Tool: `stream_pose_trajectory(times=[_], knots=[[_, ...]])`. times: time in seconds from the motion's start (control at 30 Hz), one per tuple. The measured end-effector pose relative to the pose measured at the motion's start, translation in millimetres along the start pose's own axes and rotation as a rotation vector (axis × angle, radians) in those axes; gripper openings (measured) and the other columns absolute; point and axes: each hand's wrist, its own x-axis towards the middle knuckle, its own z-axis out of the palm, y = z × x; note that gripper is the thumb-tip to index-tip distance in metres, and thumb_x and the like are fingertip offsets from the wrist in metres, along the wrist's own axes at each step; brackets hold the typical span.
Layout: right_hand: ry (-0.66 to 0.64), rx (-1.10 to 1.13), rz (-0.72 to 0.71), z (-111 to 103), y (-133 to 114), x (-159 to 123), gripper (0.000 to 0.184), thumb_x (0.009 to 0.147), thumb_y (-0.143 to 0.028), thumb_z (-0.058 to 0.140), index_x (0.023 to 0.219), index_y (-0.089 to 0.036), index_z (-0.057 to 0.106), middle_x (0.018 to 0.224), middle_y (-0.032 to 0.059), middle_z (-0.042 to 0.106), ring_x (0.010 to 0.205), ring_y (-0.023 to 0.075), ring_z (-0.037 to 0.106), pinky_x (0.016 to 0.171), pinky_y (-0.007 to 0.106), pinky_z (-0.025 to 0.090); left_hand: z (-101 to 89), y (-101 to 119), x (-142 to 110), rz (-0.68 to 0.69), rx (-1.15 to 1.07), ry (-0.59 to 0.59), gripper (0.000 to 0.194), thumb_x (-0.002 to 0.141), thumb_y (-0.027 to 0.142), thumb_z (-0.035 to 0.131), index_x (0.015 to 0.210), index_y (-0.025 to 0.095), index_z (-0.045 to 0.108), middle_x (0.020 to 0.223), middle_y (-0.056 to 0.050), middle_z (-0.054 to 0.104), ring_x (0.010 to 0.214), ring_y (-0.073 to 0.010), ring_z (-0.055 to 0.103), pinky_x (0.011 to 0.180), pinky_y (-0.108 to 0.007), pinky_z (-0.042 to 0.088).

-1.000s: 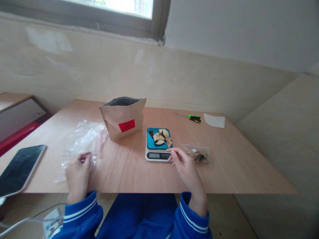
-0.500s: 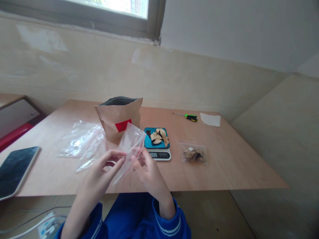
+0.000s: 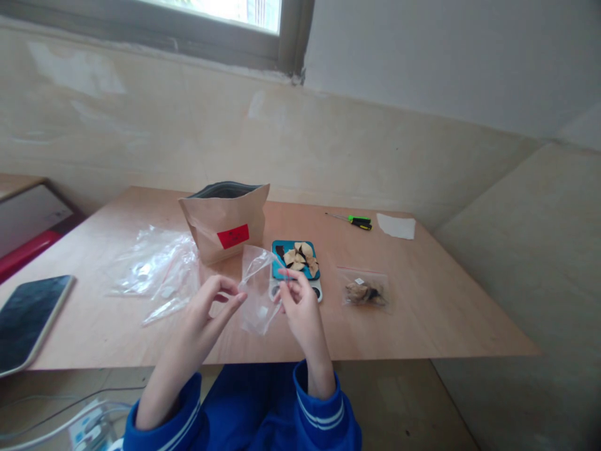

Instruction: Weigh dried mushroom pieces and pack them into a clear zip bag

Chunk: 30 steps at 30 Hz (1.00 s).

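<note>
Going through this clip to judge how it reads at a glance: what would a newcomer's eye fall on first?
First, the clear zip-top bag, held up at centre between the left hand and the right hand, above the table's front edge. Behind it stands a kraft paper pouch with a red label. To the pouch's right, a teal scale tray carries pale slices.
</note>
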Motion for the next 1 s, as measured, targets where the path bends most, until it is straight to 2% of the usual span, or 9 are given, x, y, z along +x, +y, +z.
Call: stream_pose_trajectory(times=[0.07,0.13,0.23,0.37,0.47,0.57,0.77,0.9,1.0], knots=[[0.094,0.002,0.004,-11.4,7.5,6.4,0.034,0.088,-0.047,0.057,0.107,-0.020,0.056,0.061,-0.0032,0.056,0.057,0.0145,0.056,0.056,0.027,0.046,-3.7,0.6,1.4,0.025,0.010,0.108,0.026,0.086,0.049,0.058,0.080,0.024,0.058,0.090,-0.004,0.064,0.087,-0.0207,0.064,0.067,-0.031,0.055],[0.061,-0.012,0.008,-23.9,11.2,11.1,0.039,0.086,-0.054,0.057,0.104,-0.020,0.057,0.064,-0.0018,0.059,0.061,0.0159,0.058,0.058,0.028,0.047,-5.1,1.5,2.2,0.064,0.021,0.163,0.026,0.087,0.047,0.058,0.078,0.023,0.057,0.103,-0.006,0.064,0.102,-0.0234,0.063,0.085,-0.037,0.054],[0.030,-0.176,-0.070,-40.0,14.5,17.2,0.043,0.090,-0.058,0.049,0.106,-0.020,0.062,0.091,0.0071,0.068,0.086,0.0205,0.064,0.075,0.032,0.051,-2.6,3.2,2.0,0.112,0.023,0.166,0.022,0.088,0.042,0.059,0.078,0.023,0.056,0.121,-0.006,0.061,0.119,-0.0261,0.056,0.105,-0.046,0.044],[0.278,-0.610,-0.243,-53.9,29.1,32.3,0.040,0.093,-0.044,0.047,0.117,-0.016,0.061,0.123,0.0165,0.061,0.119,0.0290,0.052,0.104,0.047,0.039,4.3,2.2,0.8,0.145,-0.053,0.153,0.016,0.090,0.035,0.058,0.081,0.023,0.053,0.133,-0.004,0.058,0.130,-0.0254,0.050,0.113,-0.049,0.036],[0.308,-0.824,-0.245,-58.7,39.7,45.4,0.039,0.091,-0.030,0.050,0.126,-0.013,0.056,0.131,0.0187,0.059,0.123,0.0323,0.048,0.105,0.050,0.035,8.8,-1.2,1.7,0.143,-0.077,0.135,0.017,0.091,0.032,0.058,0.079,0.023,0.051,0.139,-0.005,0.055,0.134,-0.0256,0.048,0.115,-0.049,0.034],[0.283,-0.901,-0.153,-58.9,39.4,53.0,0.035,0.089,-0.021,0.052,0.123,-0.015,0.059,0.127,0.0163,0.064,0.121,0.0333,0.050,0.100,0.049,0.036,12.5,-3.9,3.8,0.146,-0.067,0.155,0.020,0.092,0.031,0.057,0.076,0.022,0.049,0.145,-0.006,0.052,0.136,-0.0264,0.046,0.116,-0.050,0.032],[0.332,-0.822,-0.092,-60.0,33.5,56.2,0.025,0.086,-0.019,0.054,0.107,-0.018,0.067,0.111,0.0118,0.072,0.106,0.0295,0.060,0.095,0.046,0.038,20.4,-10.6,5.6,0.115,-0.134,0.167,0.021,0.091,0.034,0.058,0.077,0.022,0.049,0.148,-0.008,0.051,0.138,-0.0271,0.045,0.116,-0.049,0.032],[0.447,-0.562,-0.146,-61.1,27.6,55.4,0.025,0.081,-0.019,0.057,0.103,-0.015,0.067,0.104,0.0126,0.073,0.091,0.0241,0.064,0.086,0.039,0.047,27.7,-17.5,5.6,0.019,-0.222,0.153,0.023,0.090,0.039,0.059,0.078,0.022,0.048,0.148,-0.011,0.051,0.140,-0.0279,0.043,0.116,-0.048,0.032],[0.466,-0.365,-0.211,-51.6,7.2,46.1,0.027,0.081,-0.026,0.062,0.105,-0.014,0.066,0.103,0.0119,0.073,0.085,0.0208,0.065,0.078,0.034,0.050,33.3,-21.0,6.6,-0.045,-0.277,0.136,0.027,0.089,0.042,0.060,0.077,0.022,0.045,0.148,-0.012,0.050,0.139,-0.0283,0.044,0.116,-0.050,0.030]])
